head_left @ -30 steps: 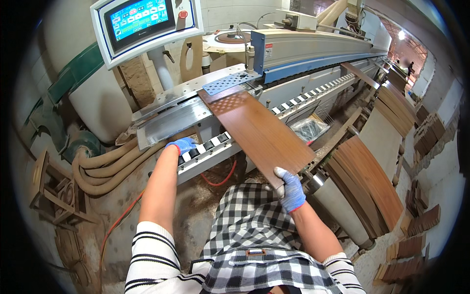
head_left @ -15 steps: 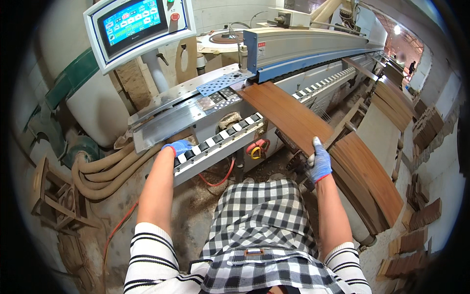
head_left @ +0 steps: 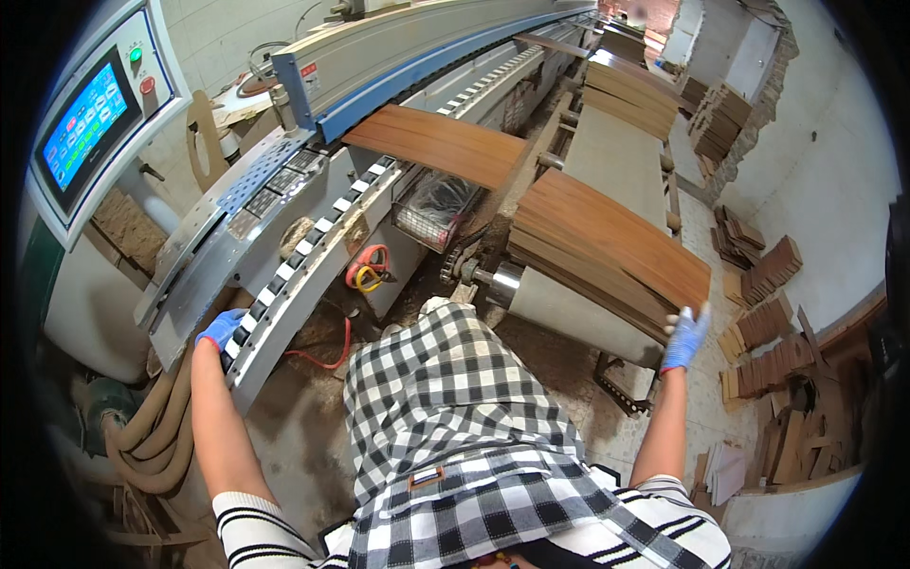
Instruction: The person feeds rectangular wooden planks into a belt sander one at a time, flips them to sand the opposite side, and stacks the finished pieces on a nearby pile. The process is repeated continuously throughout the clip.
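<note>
My left hand (head_left: 223, 328), in a blue glove, grips the near end of a roller rail (head_left: 310, 248) with black and white rollers. On the right, my right hand (head_left: 685, 339), also gloved, has its fingers stretched out at the near corner of the top board on a stack of brown wooden boards (head_left: 616, 242). It touches or nearly touches that corner. A single brown board (head_left: 436, 144) lies across the rail, its far end under the blue and grey beam (head_left: 417, 71) of the machine. Neither hand is on this board.
A control panel (head_left: 90, 123) with a lit screen stands at the left. Red-and-yellow-handled scissors (head_left: 369, 269) hang below the rail, near a wire basket (head_left: 431, 213). A roller conveyor (head_left: 607, 142) carries the stacks. Thick hoses (head_left: 156, 446) lie at lower left; board piles (head_left: 758, 332) line the right wall.
My right hand has let go of the single board and moved right to the stack. That board has slid farther along the machine. My view has turned right; my left hand stays on the rail.
</note>
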Available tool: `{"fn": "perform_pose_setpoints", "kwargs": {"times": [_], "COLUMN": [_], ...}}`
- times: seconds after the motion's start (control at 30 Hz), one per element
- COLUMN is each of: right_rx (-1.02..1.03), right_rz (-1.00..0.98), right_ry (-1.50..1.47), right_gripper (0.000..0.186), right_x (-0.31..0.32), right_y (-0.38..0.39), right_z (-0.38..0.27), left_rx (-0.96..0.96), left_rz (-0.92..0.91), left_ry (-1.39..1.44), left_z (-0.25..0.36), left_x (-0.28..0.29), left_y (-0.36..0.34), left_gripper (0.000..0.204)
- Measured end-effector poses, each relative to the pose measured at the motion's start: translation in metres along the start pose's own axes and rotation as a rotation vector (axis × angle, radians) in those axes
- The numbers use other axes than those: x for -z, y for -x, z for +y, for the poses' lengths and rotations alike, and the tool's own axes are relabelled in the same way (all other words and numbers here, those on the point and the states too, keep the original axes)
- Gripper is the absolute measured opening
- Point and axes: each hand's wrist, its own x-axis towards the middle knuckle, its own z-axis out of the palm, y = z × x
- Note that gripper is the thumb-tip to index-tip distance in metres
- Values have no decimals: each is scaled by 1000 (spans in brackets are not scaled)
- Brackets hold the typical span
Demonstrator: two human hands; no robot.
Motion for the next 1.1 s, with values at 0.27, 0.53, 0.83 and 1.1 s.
{"fn": "perform_pose_setpoints", "kwargs": {"times": [0.27, 0.53, 0.83, 1.1], "right_rx": [-71, -315, -746, -685], "right_rz": [19, -11, -644, -832], "right_ry": [60, -482, -693, -793], "right_gripper": [44, 24, 26, 40], "right_x": [37, 19, -28, -4], "right_y": [-25, 15, 73, 112], "right_z": [18, 39, -9, -9], "left_rx": [10, 113, 49, 163], "left_rz": [-24, 14, 6, -57], "left_ry": [-31, 56, -4, -81], "left_z": [-1, 34, -6, 43], "left_x": [4, -3, -3, -13], "left_y": [-7, 18, 3, 13], "left_gripper": [32, 33, 33, 39]}}
